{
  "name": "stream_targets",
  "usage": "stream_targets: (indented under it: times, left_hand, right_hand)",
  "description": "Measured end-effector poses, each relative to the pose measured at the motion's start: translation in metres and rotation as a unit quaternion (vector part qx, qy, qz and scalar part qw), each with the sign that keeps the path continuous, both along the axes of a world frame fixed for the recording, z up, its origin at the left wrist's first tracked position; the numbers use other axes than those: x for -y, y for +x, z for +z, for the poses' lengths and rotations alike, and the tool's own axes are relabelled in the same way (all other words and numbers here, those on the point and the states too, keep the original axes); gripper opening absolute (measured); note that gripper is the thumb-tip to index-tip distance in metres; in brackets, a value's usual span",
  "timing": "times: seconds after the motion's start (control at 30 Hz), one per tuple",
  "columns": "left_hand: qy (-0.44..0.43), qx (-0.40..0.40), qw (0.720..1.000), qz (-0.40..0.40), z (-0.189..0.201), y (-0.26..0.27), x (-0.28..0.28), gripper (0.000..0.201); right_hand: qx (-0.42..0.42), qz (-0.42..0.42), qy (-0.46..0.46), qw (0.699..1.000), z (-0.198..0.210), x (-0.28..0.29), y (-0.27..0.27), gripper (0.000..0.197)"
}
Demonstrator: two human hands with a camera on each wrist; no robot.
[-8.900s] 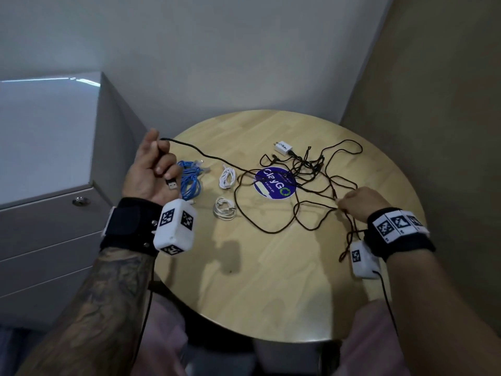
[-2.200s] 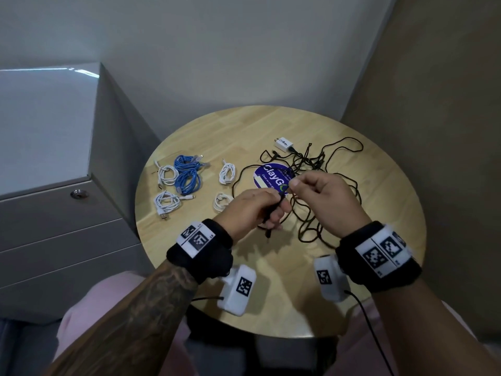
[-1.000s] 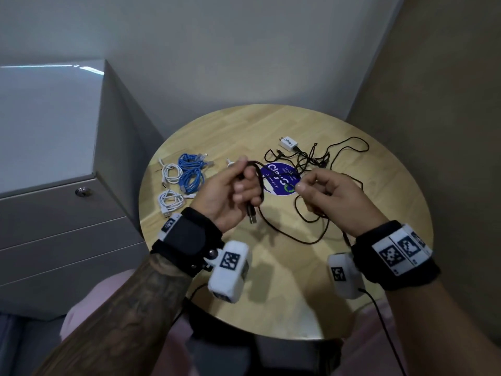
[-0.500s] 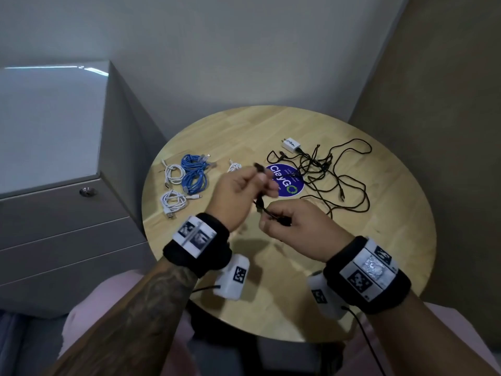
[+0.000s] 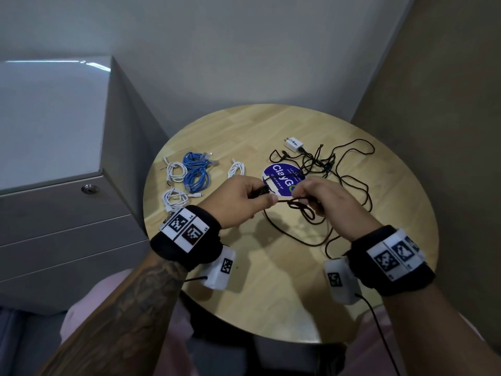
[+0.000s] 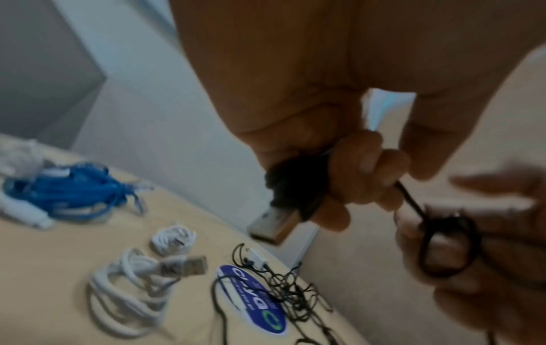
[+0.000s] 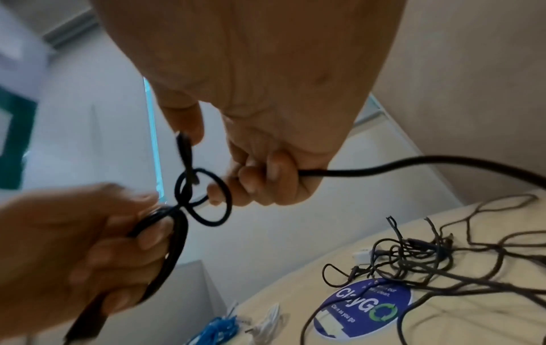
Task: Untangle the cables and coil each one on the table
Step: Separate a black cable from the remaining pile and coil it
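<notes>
My left hand grips a small bundle of black cable above the round wooden table; the cable's USB plug sticks out below the curled fingers. My right hand holds the same black cable and has small loops of it round its fingers. Slack from it hangs onto the table. A tangle of thin black cables lies behind the hands.
Coiled blue cables and three coiled white cables lie at the table's left. A white charger plug and a round blue sticker sit at the back. A grey drawer cabinet stands left; walls close behind and right.
The right hand has lifted and moved right of the left hand, drawing a short stretch of black cable taut between them, with new small loops at its fingers.
</notes>
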State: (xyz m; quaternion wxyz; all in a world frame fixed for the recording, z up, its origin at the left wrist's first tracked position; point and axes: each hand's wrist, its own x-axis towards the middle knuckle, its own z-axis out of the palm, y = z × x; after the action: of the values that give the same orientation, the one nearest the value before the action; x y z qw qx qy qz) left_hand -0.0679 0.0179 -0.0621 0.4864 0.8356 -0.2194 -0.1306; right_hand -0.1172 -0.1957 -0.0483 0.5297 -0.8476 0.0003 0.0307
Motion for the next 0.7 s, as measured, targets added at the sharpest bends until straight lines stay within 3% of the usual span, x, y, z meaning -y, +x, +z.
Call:
stream_targets:
  times: [0.17, 0.23, 0.33, 0.53, 0.7]
  left_hand:
    - [-0.074, -0.030, 0.996, 0.044, 0.001, 0.006, -0.008, 0.027]
    - [-0.098, -0.039, 0.992, 0.075, 0.005, 0.007, -0.011, 0.024]
    - [-0.158, -0.039, 0.978, 0.134, 0.009, 0.014, -0.026, 0.017]
    - [-0.216, -0.122, 0.964, 0.099, 0.011, 0.015, -0.041, 0.024]
    - [-0.252, -0.158, 0.944, 0.140, 0.007, 0.019, -0.045, 0.036]
  right_hand:
    - [0.033, -0.007, 0.004, 0.999, -0.006, 0.018, 0.008, 0.004]
    - [0.051, -0.011, -0.010, 0.999, -0.009, 0.027, 0.009, 0.010]
    - [0.054, -0.098, -0.037, 0.993, -0.011, 0.048, 0.012, 0.016]
    - [0.069, -0.207, -0.112, 0.970, -0.012, 0.064, 0.015, 0.046]
    - [0.090, -0.299, -0.156, 0.937, -0.016, 0.091, 0.023, 0.055]
